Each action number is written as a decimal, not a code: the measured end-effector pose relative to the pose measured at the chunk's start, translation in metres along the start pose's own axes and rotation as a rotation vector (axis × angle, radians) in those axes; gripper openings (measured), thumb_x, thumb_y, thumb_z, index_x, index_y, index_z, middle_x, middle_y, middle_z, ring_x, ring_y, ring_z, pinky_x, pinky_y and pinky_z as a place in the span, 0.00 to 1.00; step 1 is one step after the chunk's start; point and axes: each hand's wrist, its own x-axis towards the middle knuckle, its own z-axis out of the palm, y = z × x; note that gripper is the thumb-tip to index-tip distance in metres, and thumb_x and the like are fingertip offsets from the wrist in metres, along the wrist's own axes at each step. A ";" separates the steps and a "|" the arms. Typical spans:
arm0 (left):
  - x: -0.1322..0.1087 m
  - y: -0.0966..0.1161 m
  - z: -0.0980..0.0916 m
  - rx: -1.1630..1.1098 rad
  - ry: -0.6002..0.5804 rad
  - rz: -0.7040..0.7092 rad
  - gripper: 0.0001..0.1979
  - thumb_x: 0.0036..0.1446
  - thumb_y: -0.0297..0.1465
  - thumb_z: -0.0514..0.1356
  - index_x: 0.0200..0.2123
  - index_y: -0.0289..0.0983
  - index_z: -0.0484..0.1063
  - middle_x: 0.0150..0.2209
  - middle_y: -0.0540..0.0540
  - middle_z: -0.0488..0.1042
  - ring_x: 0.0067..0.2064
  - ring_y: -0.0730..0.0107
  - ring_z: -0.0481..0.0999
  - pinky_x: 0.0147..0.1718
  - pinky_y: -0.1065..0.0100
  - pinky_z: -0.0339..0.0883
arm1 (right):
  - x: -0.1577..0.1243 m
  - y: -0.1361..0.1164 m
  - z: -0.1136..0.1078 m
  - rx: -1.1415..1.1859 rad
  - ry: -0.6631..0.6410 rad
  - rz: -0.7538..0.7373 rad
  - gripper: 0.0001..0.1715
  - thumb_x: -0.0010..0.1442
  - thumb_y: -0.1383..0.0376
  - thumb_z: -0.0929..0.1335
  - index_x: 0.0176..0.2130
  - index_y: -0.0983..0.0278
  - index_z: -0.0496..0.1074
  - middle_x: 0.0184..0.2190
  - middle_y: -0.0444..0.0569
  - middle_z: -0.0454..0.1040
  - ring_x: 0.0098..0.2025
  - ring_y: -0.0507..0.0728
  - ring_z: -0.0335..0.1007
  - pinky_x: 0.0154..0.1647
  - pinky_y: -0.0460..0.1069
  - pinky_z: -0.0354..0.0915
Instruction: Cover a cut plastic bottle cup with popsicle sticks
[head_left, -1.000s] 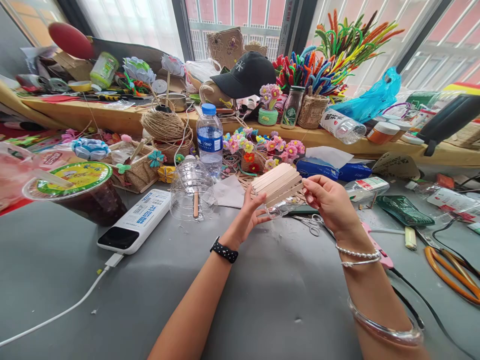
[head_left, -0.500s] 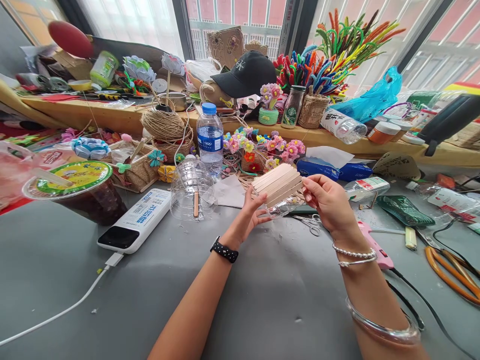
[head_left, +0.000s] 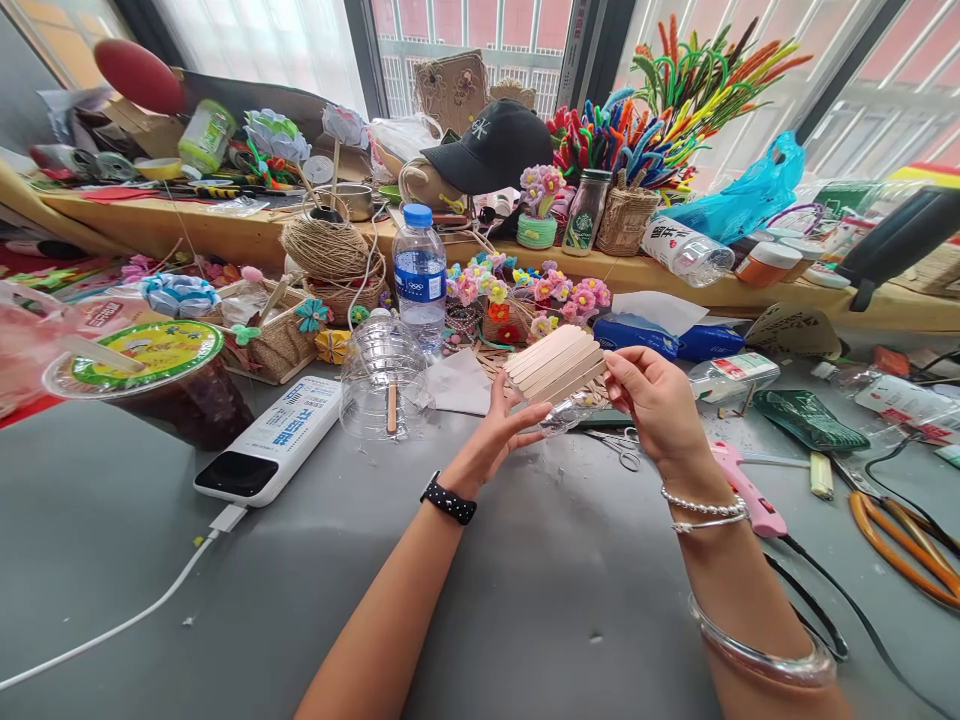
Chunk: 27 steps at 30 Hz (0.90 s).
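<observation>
A panel of pale wooden craft sticks (head_left: 556,362) lies side by side over a clear plastic piece (head_left: 568,412), above the grey table. My left hand (head_left: 504,432) supports the panel from its left and lower side, fingers around its edge. Thumb and forefinger of my right hand (head_left: 651,398) pinch the panel's right end. To the left, a clear ridged plastic bottle part (head_left: 384,375) with one wooden stick (head_left: 391,408) stands on the table. How the sticks are fixed together cannot be seen.
Small scissors (head_left: 624,450), a pink glue gun (head_left: 750,495) and orange-handled scissors (head_left: 900,545) lie to the right. On the left are a white power bank (head_left: 274,445) and a lidded drink cup (head_left: 169,375). A water bottle (head_left: 420,280) stands behind.
The fingers of my left hand have shifted up and right along the panel's lower edge. My right hand has barely moved, and the panel stays in nearly the same place.
</observation>
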 end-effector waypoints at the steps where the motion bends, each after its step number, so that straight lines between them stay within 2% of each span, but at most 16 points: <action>1: 0.000 0.000 0.000 -0.004 0.002 0.002 0.48 0.43 0.31 0.63 0.59 0.53 0.32 0.57 0.40 0.55 0.53 0.56 0.65 0.51 0.48 0.55 | 0.000 0.001 0.000 -0.002 0.003 -0.003 0.10 0.46 0.63 0.70 0.26 0.66 0.66 0.16 0.38 0.65 0.16 0.43 0.56 0.12 0.40 0.50; 8: 0.000 -0.001 0.000 -0.021 0.008 0.011 0.47 0.44 0.32 0.63 0.58 0.53 0.33 0.57 0.40 0.56 0.52 0.57 0.65 0.51 0.47 0.54 | 0.000 0.003 0.001 -0.012 0.036 -0.035 0.10 0.46 0.62 0.70 0.27 0.65 0.66 0.17 0.38 0.65 0.16 0.43 0.56 0.12 0.40 0.51; 15: 0.000 -0.003 0.001 -0.065 0.022 0.039 0.46 0.43 0.31 0.63 0.59 0.51 0.35 0.56 0.40 0.57 0.52 0.58 0.65 0.50 0.50 0.58 | 0.000 0.008 0.005 0.008 0.059 -0.097 0.10 0.47 0.61 0.69 0.28 0.65 0.66 0.19 0.39 0.66 0.17 0.44 0.57 0.13 0.40 0.52; 20: 0.000 -0.004 0.001 -0.068 0.032 0.058 0.45 0.44 0.30 0.62 0.58 0.52 0.35 0.56 0.41 0.57 0.51 0.58 0.66 0.49 0.51 0.59 | 0.000 0.012 0.008 0.026 0.118 -0.128 0.12 0.46 0.60 0.70 0.28 0.64 0.65 0.19 0.38 0.65 0.17 0.44 0.55 0.15 0.41 0.51; 24: 0.001 -0.003 0.002 -0.013 0.048 0.067 0.42 0.46 0.31 0.61 0.58 0.50 0.37 0.55 0.40 0.57 0.50 0.56 0.66 0.48 0.49 0.59 | -0.001 0.015 0.009 -0.056 0.157 -0.133 0.14 0.45 0.57 0.70 0.28 0.64 0.67 0.20 0.39 0.65 0.19 0.45 0.54 0.17 0.42 0.52; 27: 0.001 -0.003 0.003 0.001 0.065 0.076 0.40 0.47 0.32 0.60 0.58 0.50 0.38 0.54 0.40 0.59 0.49 0.57 0.67 0.47 0.50 0.60 | 0.000 0.018 0.007 -0.161 0.119 -0.156 0.14 0.45 0.56 0.70 0.28 0.64 0.69 0.22 0.41 0.67 0.23 0.46 0.57 0.23 0.43 0.55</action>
